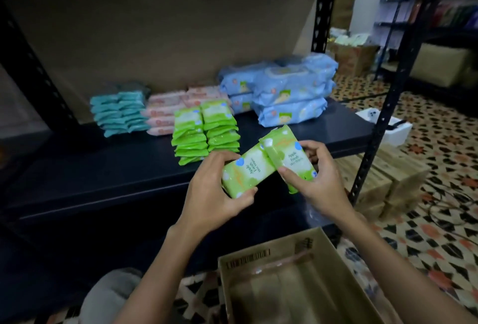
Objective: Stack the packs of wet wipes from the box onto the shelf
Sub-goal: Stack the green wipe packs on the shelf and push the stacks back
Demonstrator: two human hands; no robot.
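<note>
My left hand (pixel 209 189) grips a green pack of wet wipes (pixel 245 171) by its lower end. My right hand (pixel 315 176) holds a second green pack (pixel 289 153), tilted, with its end overlapping the first. Both packs hover just in front of the dark shelf (pixel 103 168). On the shelf stand two side-by-side stacks of green packs (pixel 204 132), with teal packs (pixel 119 111), pink packs (pixel 168 111) and large blue packs (pixel 284 91) behind them. The open cardboard box (pixel 271 254) sits below my hands; I see only its brown inside.
A black shelf upright (pixel 382 116) stands right of my hands. Brown cartons (pixel 388 184) lie on the patterned floor beyond it, with a white box (pixel 393 129) further back. More shelving (pixel 439 13) fills the far right. My knee (pixel 111 295) is at bottom left.
</note>
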